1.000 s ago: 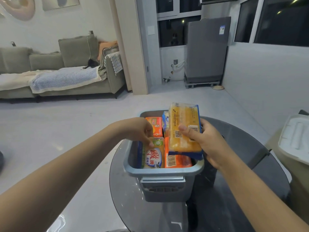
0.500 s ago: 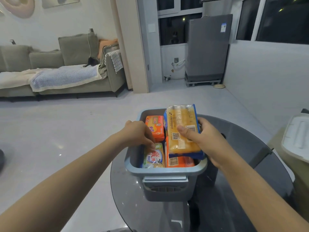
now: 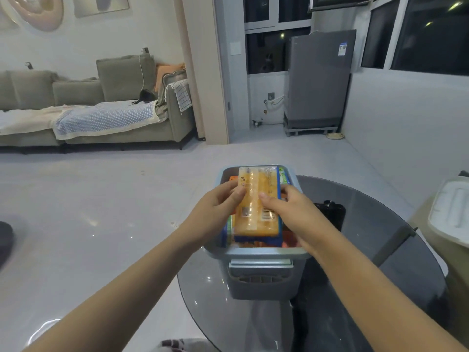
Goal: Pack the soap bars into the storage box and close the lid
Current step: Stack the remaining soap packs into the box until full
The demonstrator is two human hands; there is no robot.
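A grey-blue storage box [image 3: 256, 255] stands open on a round dark glass table [image 3: 368, 262]. A long yellow soap bar in clear wrap with blue edging [image 3: 257, 203] lies lengthwise over the box's top, above other packed bars. My left hand [image 3: 215, 212] grips its left edge and my right hand [image 3: 291, 214] grips its right edge, thumbs on top. Orange [image 3: 233, 178] and green-wrapped bars [image 3: 284, 177] peek out at the far end of the box. The bars underneath are mostly hidden.
A white lid [image 3: 450, 212] rests on a stand at the right of the table. A dark object [image 3: 330, 212] sits behind my right hand on the glass. Sofa [image 3: 88, 110] and grey appliance [image 3: 317, 80] stand far off across the floor.
My left hand left the bars inside the box and took the yellow bar's left edge. The bar was lowered and laid flatter over the box, now held by both hands.
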